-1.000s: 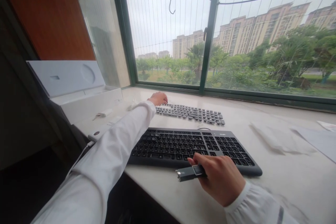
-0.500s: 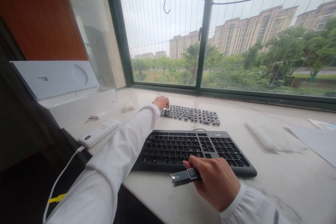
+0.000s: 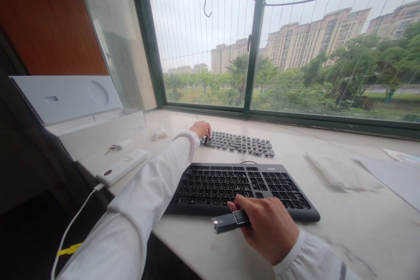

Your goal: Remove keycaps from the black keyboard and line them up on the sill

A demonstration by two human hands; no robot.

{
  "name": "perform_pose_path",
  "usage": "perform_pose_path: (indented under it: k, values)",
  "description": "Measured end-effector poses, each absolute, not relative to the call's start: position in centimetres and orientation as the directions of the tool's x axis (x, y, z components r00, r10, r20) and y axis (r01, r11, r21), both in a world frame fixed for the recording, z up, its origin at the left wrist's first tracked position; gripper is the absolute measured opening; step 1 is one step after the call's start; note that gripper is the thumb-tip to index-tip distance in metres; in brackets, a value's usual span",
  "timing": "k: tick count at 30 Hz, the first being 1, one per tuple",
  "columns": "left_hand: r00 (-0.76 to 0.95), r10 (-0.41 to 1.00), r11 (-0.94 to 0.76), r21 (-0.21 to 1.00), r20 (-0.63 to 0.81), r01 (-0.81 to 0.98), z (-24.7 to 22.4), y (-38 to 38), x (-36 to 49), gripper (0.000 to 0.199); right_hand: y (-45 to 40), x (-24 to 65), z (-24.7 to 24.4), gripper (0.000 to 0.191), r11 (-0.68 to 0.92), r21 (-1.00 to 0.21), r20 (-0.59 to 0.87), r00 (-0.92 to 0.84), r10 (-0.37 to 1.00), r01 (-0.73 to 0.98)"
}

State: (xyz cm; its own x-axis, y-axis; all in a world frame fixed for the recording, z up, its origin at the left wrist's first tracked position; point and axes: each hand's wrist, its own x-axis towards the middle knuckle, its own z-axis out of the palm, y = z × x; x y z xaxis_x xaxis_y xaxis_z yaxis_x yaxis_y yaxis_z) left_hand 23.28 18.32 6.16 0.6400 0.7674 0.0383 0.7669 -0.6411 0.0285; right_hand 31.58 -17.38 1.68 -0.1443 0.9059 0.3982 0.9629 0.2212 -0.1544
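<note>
My left hand (image 3: 201, 129) reaches to the left end of several loose black keycaps (image 3: 241, 143) laid in rows on the marble sill. Its fingers are curled down, closed on a keycap at that end; the fingertips are partly hidden. My right hand (image 3: 267, 225) is closed round a dark grey keycap puller (image 3: 228, 222), whose metal prongs point left. That hand is over the front edge of a black keyboard (image 3: 226, 183), which lies flat with its key sockets bare.
An open white box (image 3: 98, 135) stands at the left, with a white power bank (image 3: 123, 167) and its cable in front. Crumpled white wrapping (image 3: 337, 168) and paper (image 3: 393, 179) lie at the right. A window (image 3: 249, 74) closes off the back.
</note>
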Motion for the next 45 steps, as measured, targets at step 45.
perform_pose_path:
  k: [45]
  values:
    - [0.466, 0.850, -0.522, 0.267, 0.248, 0.810, 9.7, 0.7, 15.3, 0.016, -16.7, 33.9, 2.3, 0.021, 0.061, -0.027, 0.423, -0.044, 0.905, 0.998]
